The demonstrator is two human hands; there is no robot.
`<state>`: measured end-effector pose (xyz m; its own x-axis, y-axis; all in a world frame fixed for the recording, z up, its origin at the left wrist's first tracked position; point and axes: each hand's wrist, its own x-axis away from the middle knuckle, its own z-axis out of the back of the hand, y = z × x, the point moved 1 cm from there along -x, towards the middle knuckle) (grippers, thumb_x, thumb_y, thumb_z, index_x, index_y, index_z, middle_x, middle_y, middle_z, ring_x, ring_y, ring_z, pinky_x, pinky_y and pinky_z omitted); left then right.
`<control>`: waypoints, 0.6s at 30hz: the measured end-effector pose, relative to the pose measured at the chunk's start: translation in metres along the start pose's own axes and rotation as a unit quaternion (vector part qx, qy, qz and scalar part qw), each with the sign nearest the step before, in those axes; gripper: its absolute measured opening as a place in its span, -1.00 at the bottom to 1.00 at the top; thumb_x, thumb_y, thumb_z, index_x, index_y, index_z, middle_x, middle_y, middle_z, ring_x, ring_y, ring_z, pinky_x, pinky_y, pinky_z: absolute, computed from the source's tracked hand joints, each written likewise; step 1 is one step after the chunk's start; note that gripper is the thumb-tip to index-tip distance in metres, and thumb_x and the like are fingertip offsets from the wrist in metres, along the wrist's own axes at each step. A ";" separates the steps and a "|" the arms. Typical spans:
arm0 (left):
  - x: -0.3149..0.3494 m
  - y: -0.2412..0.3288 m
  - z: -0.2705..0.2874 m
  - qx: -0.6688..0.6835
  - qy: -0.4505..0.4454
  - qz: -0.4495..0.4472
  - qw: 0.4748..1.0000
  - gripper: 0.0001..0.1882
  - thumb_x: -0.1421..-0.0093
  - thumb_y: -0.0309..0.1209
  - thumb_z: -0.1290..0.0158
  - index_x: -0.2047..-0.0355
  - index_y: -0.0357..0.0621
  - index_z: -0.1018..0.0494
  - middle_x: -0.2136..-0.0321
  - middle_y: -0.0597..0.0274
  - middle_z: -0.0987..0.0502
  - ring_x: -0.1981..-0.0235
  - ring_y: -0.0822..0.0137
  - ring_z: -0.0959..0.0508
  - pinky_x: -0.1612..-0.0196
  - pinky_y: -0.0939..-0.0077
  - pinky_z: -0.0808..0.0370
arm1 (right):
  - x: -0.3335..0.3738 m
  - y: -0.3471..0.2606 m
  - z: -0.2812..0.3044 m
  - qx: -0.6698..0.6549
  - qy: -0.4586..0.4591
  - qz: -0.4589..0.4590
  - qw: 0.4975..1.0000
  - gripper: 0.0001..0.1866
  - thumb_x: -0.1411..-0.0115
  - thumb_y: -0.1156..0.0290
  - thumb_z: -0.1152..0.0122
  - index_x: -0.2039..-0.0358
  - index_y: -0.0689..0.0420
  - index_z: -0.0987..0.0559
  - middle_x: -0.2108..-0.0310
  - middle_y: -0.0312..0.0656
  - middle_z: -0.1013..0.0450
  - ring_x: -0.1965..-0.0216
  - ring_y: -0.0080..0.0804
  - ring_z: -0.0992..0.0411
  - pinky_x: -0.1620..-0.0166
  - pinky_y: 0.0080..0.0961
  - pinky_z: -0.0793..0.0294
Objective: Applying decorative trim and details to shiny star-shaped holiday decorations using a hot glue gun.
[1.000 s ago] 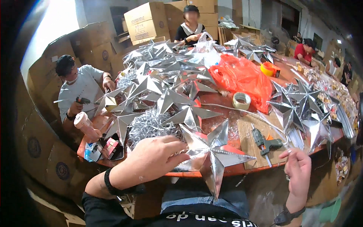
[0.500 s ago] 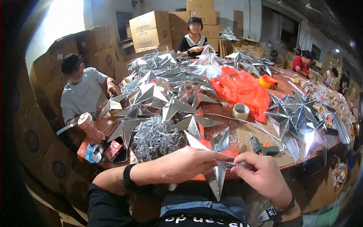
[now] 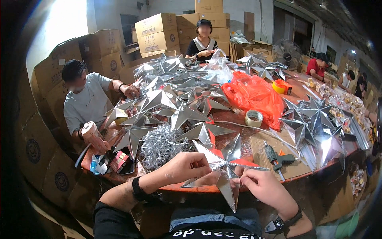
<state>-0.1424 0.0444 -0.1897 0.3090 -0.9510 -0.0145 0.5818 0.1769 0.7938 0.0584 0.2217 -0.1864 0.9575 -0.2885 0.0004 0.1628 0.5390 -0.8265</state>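
A shiny silver five-pointed star point(image 3: 227, 187), with silver tinsel trim along its ridges, is at the table's near edge in front of me. It is tilted, and its lowest point hangs past the edge. My left hand point(image 3: 185, 169) is closed at the star's left side, thumb and fingers pinched near its centre. My right hand point(image 3: 268, 187) pinches the star's right side, thumb on its face; the fingers behind are partly hidden. A tangled heap of silver tinsel point(image 3: 165, 147) lies beyond my left hand. A green glue gun point(image 3: 277, 156) rests on cardboard beyond my right hand.
Many silver stars point(image 3: 183, 113) are piled across the table, with more stars point(image 3: 314, 117) at the right. A red plastic bag point(image 3: 254, 95) and a tape roll point(image 3: 253, 118) lie mid-table. Co-workers sit at the left point(image 3: 85, 95) and far side point(image 3: 204, 46). A cup point(image 3: 92, 131) stands left.
My left hand has drawn back left from across the star, and my hands are farther apart, uncovering its centre. The left co-worker's hand has moved right toward the pile.
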 end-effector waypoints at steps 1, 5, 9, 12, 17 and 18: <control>0.000 -0.003 -0.001 0.005 0.001 0.011 1.000 -0.77 -0.22 -0.29 -0.10 0.32 -0.24 -0.49 0.52 0.24 -0.55 0.49 0.46 -0.54 0.39 0.53 -0.47 | -0.001 -0.001 0.001 0.003 0.008 0.018 1.000 -0.79 -0.26 0.37 -0.06 0.38 0.27 -0.53 0.51 -0.11 -0.49 0.48 -0.47 -0.42 0.36 -0.51 -0.38; -0.003 -0.018 -0.007 0.159 -0.045 0.033 0.986 -0.75 -0.26 -0.26 -0.06 0.31 -0.24 -0.48 0.52 0.34 -0.53 0.49 0.54 -0.51 0.43 0.60 -0.45 | -0.006 0.011 0.005 -0.007 0.006 0.011 1.000 -0.80 -0.26 0.35 -0.07 0.30 0.21 -0.57 0.48 -0.13 -0.53 0.44 -0.41 -0.50 0.32 -0.49 -0.43; -0.001 -0.015 -0.018 0.292 -0.116 0.045 0.948 -0.77 -0.33 -0.29 0.06 0.21 -0.21 -0.43 0.40 0.35 -0.55 0.41 0.55 -0.53 0.37 0.67 -0.43 | -0.023 0.029 0.009 -0.052 0.018 0.018 0.998 -0.79 -0.27 0.34 -0.06 0.28 0.22 -0.57 0.46 -0.17 -0.56 0.42 -0.49 -0.50 0.30 -0.55 -0.44; -0.002 -0.013 -0.030 0.314 -0.130 0.030 0.940 -0.74 -0.34 -0.28 0.09 0.17 -0.23 -0.43 0.34 0.31 -0.55 0.36 0.53 -0.54 0.33 0.65 -0.45 | -0.040 0.038 0.019 -0.115 -0.015 0.008 0.993 -0.76 -0.32 0.40 0.00 0.41 0.26 -0.54 0.60 -0.37 -0.40 0.59 -0.72 -0.29 0.49 -0.70 -0.27; -0.003 -0.010 -0.026 0.306 -0.124 0.065 0.942 -0.78 -0.34 -0.31 0.07 0.17 -0.19 -0.44 0.30 0.29 -0.56 0.36 0.53 -0.54 0.34 0.67 -0.46 | -0.040 0.033 0.029 -0.091 -0.060 -0.025 0.994 -0.76 -0.30 0.37 -0.02 0.38 0.25 -0.55 0.57 -0.33 -0.45 0.57 -0.69 -0.33 0.46 -0.67 -0.31; -0.003 -0.009 -0.024 0.299 -0.113 0.075 0.944 -0.78 -0.33 -0.30 0.05 0.18 -0.19 -0.45 0.31 0.29 -0.55 0.37 0.55 -0.53 0.34 0.67 -0.46 | -0.040 0.033 0.028 -0.100 -0.062 -0.023 0.993 -0.77 -0.31 0.39 -0.01 0.40 0.26 -0.54 0.60 -0.37 -0.39 0.58 -0.73 -0.29 0.47 -0.70 -0.27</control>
<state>-0.1309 0.0511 -0.2114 0.1469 -0.9684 0.2016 -0.0063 0.2029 0.9792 0.0324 0.2732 -0.1979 0.9742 -0.2024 0.0994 0.1677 0.3558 -0.9194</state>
